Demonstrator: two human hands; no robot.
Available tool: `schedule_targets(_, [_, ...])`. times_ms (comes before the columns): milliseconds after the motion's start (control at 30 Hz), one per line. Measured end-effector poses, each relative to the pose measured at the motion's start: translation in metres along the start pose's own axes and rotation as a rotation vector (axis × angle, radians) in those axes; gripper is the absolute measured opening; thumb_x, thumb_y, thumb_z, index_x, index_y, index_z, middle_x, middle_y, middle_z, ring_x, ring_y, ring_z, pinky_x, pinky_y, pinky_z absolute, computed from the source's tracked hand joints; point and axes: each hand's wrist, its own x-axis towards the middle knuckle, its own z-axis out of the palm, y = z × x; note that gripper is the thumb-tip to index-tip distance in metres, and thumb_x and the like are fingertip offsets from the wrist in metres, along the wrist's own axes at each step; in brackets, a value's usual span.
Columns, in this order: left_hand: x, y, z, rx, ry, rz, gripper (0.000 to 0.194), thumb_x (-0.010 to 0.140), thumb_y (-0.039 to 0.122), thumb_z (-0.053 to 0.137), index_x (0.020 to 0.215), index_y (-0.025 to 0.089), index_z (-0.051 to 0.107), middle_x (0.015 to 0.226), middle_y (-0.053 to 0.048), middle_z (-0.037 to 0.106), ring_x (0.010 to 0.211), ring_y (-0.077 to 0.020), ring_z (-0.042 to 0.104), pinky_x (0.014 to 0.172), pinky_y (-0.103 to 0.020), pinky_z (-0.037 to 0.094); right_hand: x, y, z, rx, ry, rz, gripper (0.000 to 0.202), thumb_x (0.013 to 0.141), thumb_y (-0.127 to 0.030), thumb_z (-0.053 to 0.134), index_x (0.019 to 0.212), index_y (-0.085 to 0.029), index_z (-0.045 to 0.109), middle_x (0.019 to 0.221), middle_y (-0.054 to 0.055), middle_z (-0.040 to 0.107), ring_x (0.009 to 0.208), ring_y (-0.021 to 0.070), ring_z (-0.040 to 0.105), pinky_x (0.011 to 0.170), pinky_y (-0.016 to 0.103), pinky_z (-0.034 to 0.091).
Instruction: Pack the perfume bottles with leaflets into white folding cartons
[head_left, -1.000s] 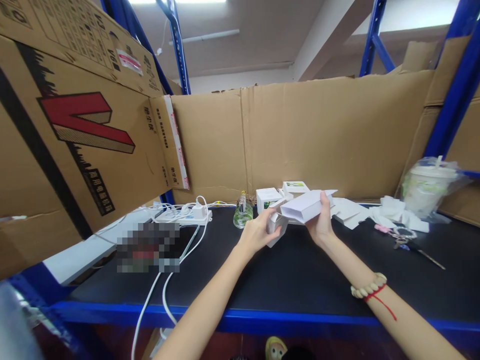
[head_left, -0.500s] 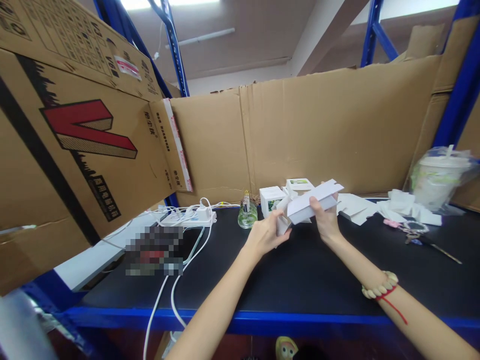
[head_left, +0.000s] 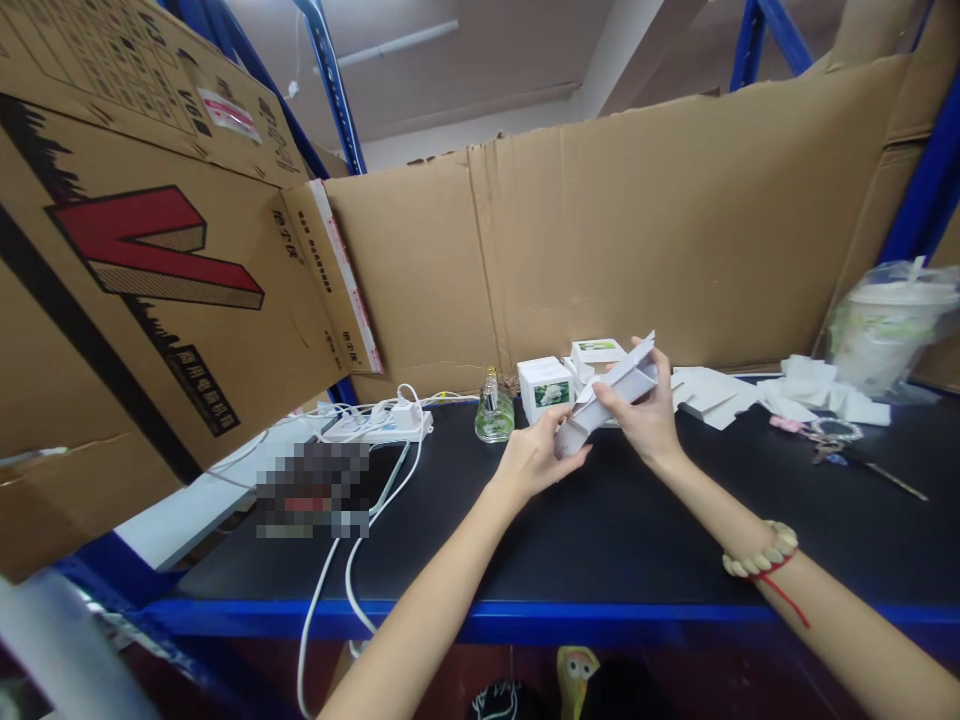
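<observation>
Between my hands, above the black table top, is a white folded paperboard piece (head_left: 628, 385), tilted up to the right. My right hand (head_left: 645, 410) grips it with the thumb on the near face and fingers behind. At its lower left end, my left hand (head_left: 541, 452) pinches a white flap. Whether the two hands hold one piece or two, I cannot tell. Just behind stand a white box with a flower picture (head_left: 544, 388) and another white box (head_left: 596, 350). A green glass bottle with a gold top (head_left: 493, 412) stands to their left.
Flat white paperboard pieces (head_left: 712, 392) and crumpled white paper (head_left: 825, 390) lie at the right, near keys (head_left: 832, 440) and a lidded cup in plastic (head_left: 885, 325). A power strip (head_left: 382, 424) with white cables sits left. A large cardboard box (head_left: 172, 270) overhangs the left side.
The paperboard has turned from nearly flat to a steeper tilt, and its folded sides now show. My right hand has shifted its grip. The camera view has tipped slightly.
</observation>
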Motion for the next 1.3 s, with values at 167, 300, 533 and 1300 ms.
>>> schedule_targets(167, [0.000,0.001,0.000,-0.024,-0.018,0.002,0.046,0.073,0.038,0.058,0.110,0.021,0.037,0.085,0.000,0.063,0.056,-0.0109,0.061,0.046,-0.020,0.044,-0.001,0.002,0.000,-0.125,-0.084,-0.046,0.082,0.052,-0.045,0.073,0.124,-0.023,0.041,0.109,0.009,0.057,0.099,0.0266,0.054,0.092,0.050,0.039])
schedule_targets(300, [-0.001,-0.001,0.002,-0.087,0.014,-0.076,0.053,0.075,0.036,0.056,0.117,0.019,0.029,0.090,-0.003,0.062,0.056,-0.0104,0.060,0.044,-0.019,0.043,-0.001,0.010,-0.001,-0.211,-0.229,-0.030,0.071,0.064,-0.054,0.061,0.126,-0.024,0.043,0.119,0.011,0.051,0.108,0.0279,0.050,0.093,0.050,0.038])
schedule_targets(533, [-0.004,-0.012,0.003,-0.155,0.080,-0.141,0.049,0.083,0.036,0.046,0.123,0.020,0.022,0.091,-0.004,0.060,0.056,-0.0085,0.056,0.048,-0.019,0.045,-0.005,0.027,-0.002,-0.474,-0.450,-0.083,0.066,0.071,-0.058,0.051,0.129,-0.027,0.041,0.123,0.010,0.044,0.120,0.0300,0.039,0.101,0.052,0.029])
schedule_targets(1300, [0.004,-0.014,-0.004,-0.281,0.172,-0.197,0.022,0.089,0.022,0.031,0.105,0.021,0.047,0.104,-0.008,0.054,0.097,-0.0157,0.056,0.082,-0.028,0.047,-0.010,0.023,-0.004,-0.398,-0.560,-0.099,0.038,0.083,-0.039,0.041,0.120,-0.029,0.044,0.121,0.008,0.049,0.099,0.0227,0.056,0.084,0.044,0.047])
